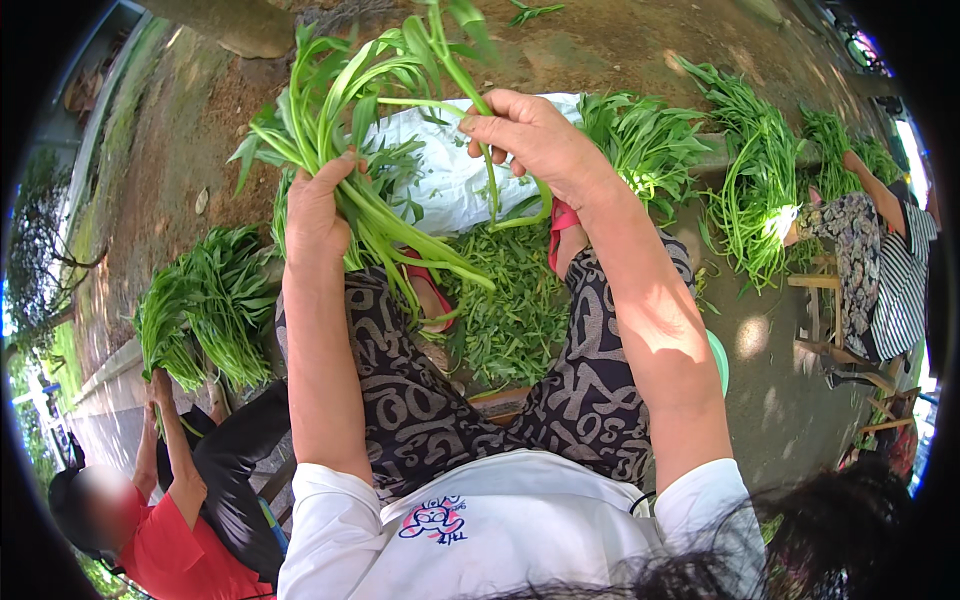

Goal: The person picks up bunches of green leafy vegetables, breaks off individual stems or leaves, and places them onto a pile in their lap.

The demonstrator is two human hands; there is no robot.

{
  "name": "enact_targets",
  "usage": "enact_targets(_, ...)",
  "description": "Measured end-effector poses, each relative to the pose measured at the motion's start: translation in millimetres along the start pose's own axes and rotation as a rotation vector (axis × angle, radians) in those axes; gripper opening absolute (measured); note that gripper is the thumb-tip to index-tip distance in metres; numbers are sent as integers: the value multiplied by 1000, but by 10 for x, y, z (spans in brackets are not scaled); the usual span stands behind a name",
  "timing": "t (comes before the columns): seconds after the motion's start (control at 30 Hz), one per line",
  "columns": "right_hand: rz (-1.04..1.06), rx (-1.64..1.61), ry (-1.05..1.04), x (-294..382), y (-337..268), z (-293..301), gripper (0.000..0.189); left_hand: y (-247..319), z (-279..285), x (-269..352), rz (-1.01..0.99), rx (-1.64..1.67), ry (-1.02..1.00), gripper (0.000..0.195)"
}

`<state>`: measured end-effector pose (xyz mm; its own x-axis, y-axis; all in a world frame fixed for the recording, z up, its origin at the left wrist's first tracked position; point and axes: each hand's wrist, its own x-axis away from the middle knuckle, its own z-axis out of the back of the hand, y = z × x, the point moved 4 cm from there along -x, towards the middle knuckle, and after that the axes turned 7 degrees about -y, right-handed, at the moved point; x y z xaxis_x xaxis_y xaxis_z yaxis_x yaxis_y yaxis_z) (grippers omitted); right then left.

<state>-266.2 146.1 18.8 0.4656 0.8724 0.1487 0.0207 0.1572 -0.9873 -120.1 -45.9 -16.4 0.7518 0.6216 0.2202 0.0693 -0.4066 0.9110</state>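
Observation:
My left hand [324, 202] is closed around a bunch of long leafy green stems [390, 232], probably water spinach, with leaves pointing away from me and bare stem ends hanging towards my lap. To its right, my right hand [517, 139] pinches a single green stem [463, 79] between thumb and fingers; part of this stem bends down below the hand. Beneath both hands lies a white woven plastic sheet [450, 184] with some loose leaves on it. A heap of plucked leaves and stem bits [510, 315] covers the ground between my feet.
Piles of the same greens lie right of the sheet [645, 146], farther right [757, 165] and at left [225, 300]. A co-worker in red [187, 540] sits at lower left; another in stripes [896, 285] sits at right by a wooden stool [816, 282]. A tree trunk [240, 26] stands ahead.

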Motion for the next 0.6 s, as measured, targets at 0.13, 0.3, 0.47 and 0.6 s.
enact_targets(0.13, 26, -4, 107, 19, 12, 202, 22, 4, 57, 6, 12, -8, -6, 23)
enact_targets(0.3, 68, -229, 317, 79, 30, 477, 22, 9, 142, -23, 104, 78, -23, 21)
enact_targets(0.47, 76, -280, 225, 90, 58, 657, 21, 70, 268, -57, 97, 182, 10, 16)
enact_targets(0.6, -34, -158, 27, 99, 29, 525, 21, 51, 282, -79, 81, 199, 9, 17)
